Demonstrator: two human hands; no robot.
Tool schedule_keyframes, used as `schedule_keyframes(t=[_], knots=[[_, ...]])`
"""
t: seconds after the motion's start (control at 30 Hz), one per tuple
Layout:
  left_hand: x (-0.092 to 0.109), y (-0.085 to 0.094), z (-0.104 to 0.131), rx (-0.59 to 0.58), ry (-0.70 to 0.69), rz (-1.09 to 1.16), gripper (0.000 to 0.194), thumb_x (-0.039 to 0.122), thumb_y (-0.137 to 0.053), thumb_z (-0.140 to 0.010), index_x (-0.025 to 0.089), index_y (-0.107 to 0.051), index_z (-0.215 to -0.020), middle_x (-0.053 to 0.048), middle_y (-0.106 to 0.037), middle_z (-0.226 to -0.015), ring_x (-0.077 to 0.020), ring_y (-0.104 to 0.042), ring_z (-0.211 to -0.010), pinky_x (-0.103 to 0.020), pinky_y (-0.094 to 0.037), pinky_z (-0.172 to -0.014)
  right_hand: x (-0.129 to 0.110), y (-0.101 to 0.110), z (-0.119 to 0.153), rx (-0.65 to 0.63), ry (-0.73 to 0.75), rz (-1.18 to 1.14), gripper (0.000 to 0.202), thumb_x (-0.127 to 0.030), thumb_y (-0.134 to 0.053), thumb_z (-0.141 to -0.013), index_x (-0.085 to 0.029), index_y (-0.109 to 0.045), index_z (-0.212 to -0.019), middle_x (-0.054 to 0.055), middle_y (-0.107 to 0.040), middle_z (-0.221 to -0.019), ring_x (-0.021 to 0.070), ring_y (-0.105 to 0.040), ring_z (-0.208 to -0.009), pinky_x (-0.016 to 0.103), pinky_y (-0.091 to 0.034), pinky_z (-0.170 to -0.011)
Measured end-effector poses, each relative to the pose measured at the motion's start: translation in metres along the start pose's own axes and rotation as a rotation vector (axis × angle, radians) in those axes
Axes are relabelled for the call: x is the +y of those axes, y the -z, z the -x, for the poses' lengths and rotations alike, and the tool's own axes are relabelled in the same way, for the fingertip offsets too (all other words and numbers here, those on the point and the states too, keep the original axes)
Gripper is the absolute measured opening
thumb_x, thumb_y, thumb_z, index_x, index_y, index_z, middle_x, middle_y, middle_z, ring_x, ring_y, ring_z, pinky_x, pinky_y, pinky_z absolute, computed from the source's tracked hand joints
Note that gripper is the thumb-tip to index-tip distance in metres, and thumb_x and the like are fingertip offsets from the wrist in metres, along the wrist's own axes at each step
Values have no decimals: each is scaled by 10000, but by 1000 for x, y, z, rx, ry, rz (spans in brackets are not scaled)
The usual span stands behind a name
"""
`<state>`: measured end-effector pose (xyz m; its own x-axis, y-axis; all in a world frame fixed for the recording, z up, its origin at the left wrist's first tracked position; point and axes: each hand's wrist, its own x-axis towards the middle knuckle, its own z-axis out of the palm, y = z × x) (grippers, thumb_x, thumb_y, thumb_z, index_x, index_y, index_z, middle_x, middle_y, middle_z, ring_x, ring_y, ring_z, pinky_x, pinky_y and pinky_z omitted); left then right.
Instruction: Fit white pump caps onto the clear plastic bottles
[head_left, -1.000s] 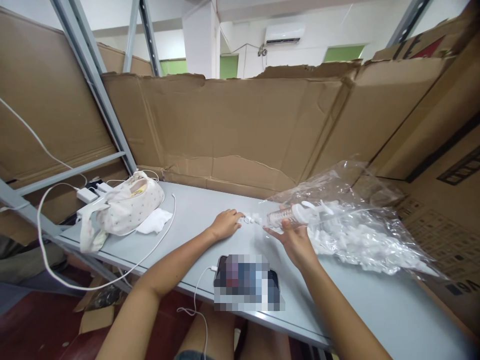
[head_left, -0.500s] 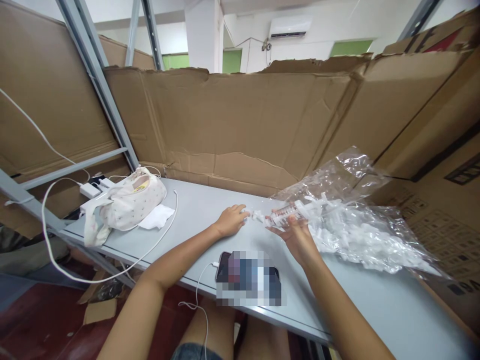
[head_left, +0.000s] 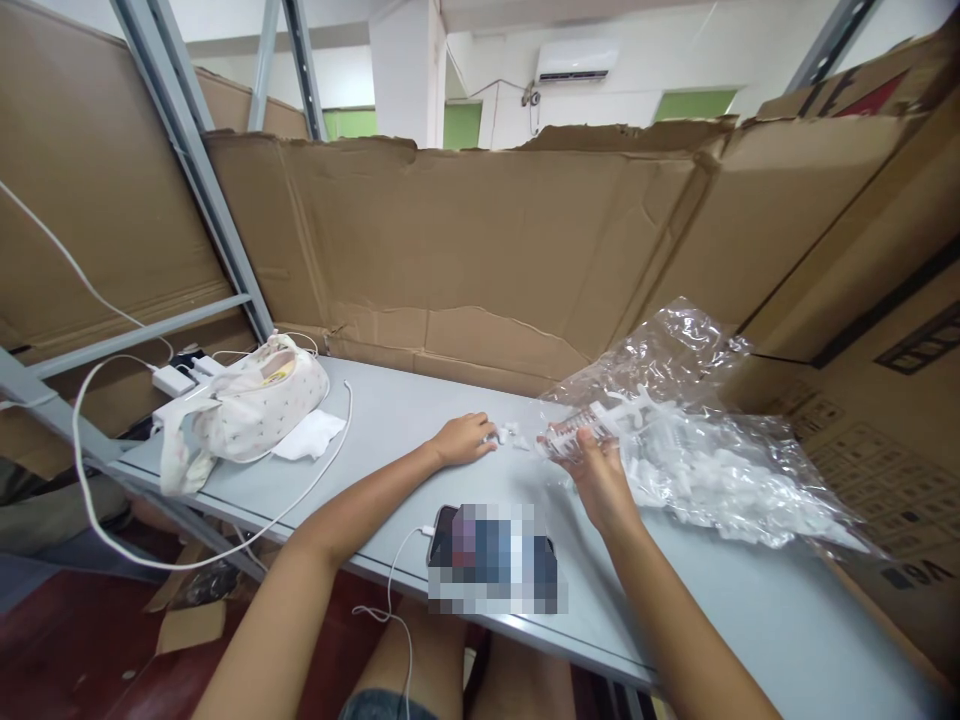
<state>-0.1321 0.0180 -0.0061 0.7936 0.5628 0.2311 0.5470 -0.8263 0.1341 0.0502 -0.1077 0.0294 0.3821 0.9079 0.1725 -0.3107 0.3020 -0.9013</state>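
My left hand (head_left: 466,438) rests on the grey tabletop, fingers curled and closed at a small white plastic piece (head_left: 492,437). Right beside those fingertips lie several more small white pieces (head_left: 513,436), too small to make out well. To the right, my right hand (head_left: 600,475) is wrapped round a clear, tube-shaped plastic syringe (head_left: 574,430) with white marks and a white flange, tilted toward the left hand. Its palm side and part of the barrel are hidden. Just behind it, a clear plastic bag (head_left: 675,350) spreads over the table, full of white and clear plastic parts (head_left: 720,485).
A phone (head_left: 491,560) on a white cable lies at the front edge. Left are a pale fabric pouch (head_left: 262,400), a white tissue (head_left: 311,436), a power strip (head_left: 176,405) and a looped white cable (head_left: 86,480). Cardboard walls (head_left: 465,240) enclose the back and sides.
My left fingers have curled closer together at the small white pieces. My right hand, still holding the syringe, has shifted slightly and its spread fingers have drawn in round the barrel.
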Motion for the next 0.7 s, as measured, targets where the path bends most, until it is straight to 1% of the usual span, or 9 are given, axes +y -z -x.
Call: schedule_keyframes(t=[0.17, 0.23, 0.3, 0.4, 0.47, 0.5, 0.57, 0.63, 0.7], knots=[[0, 2, 5, 46, 69, 219, 145, 231, -483, -838, 162, -608, -859, -73, -585, -950, -194, -560, -913, -324, -422, -886, 4, 2, -1, -2, -3, 42, 456, -501, -689, -716, -295, -496, -1074, -15, -671, -903, 203, -668, -849, 409, -553, -798], [-3, 7, 6, 95, 105, 272, 134, 220, -484, -834, 161, -604, -842, -60, -599, -927, -175, -563, -900, -297, -427, -871, 3, 3, 0, -36, -25, 71, 467, -498, -694, -711, -280, -504, -1078, -7, -677, -881, 206, -667, -835, 403, -557, -776], [-7, 17, 5, 162, 161, 319, 171, 236, -442, -862, 151, -591, -867, -59, -605, -918, -157, -566, -878, -274, -440, -828, 1, 4, 2, -111, -76, 110, 484, -500, -704, -698, -256, -518, -1071, 11, -684, -858, 216, -665, -818, 396, -563, -740], [-10, 40, 5, 257, 266, 505, 287, 315, -343, -915, 125, -558, -914, -63, -596, -866, -108, -548, -678, -227, -441, -605, -4, 4, 8, -311, -167, 197, 484, -504, -709, -684, -225, -544, -1043, 45, -690, -880, 234, -658, -813, 389, -564, -684], [-6, 60, 6, 348, 321, 986, 285, 369, -424, -886, 118, -558, -863, -59, -583, -857, -67, -494, -576, -190, -359, -481, -9, 2, 13, -445, -190, 277, 465, -495, -703, -692, -215, -558, -1033, 59, -690, -908, 238, -649, -829, 378, -556, -675], [-4, 70, 8, 377, 299, 1189, 283, 386, -489, -856, 115, -565, -832, -53, -577, -844, -52, -472, -558, -177, -322, -459, -12, 1, 15, -496, -185, 318, 454, -489, -697, -699, -213, -562, -1034, 60, -688, -914, 236, -644, -838, 371, -551, -679], [2, 91, 12, 355, 242, 1447, 296, 394, -584, -806, 99, -598, -825, -44, -566, -793, -32, -433, -537, -165, -285, -449, -17, -2, 19, -573, -153, 372, 433, -483, -687, -707, -217, -566, -1025, 51, -683, -903, 229, -638, -838, 359, -540, -691], [6, 109, 16, 370, 242, 1575, 276, 349, -620, -790, 94, -626, -895, -48, -577, -801, -30, -435, -555, -160, -277, -454, -20, -4, 19, -634, -117, 398, 414, -483, -682, -707, -219, -576, -1007, 42, -675, -883, 220, -635, -817, 357, -532, -709], [7, 123, 20, 385, 240, 1627, 256, 313, -611, -802, 96, -640, -935, -60, -591, -832, -35, -449, -582, -159, -273, -455, -23, -3, 18, -669, -84, 436, 414, -468, -690, -699, -219, -590, -1015, 40, -665, -894, 221, -629, -821, 358, -528, -726]])
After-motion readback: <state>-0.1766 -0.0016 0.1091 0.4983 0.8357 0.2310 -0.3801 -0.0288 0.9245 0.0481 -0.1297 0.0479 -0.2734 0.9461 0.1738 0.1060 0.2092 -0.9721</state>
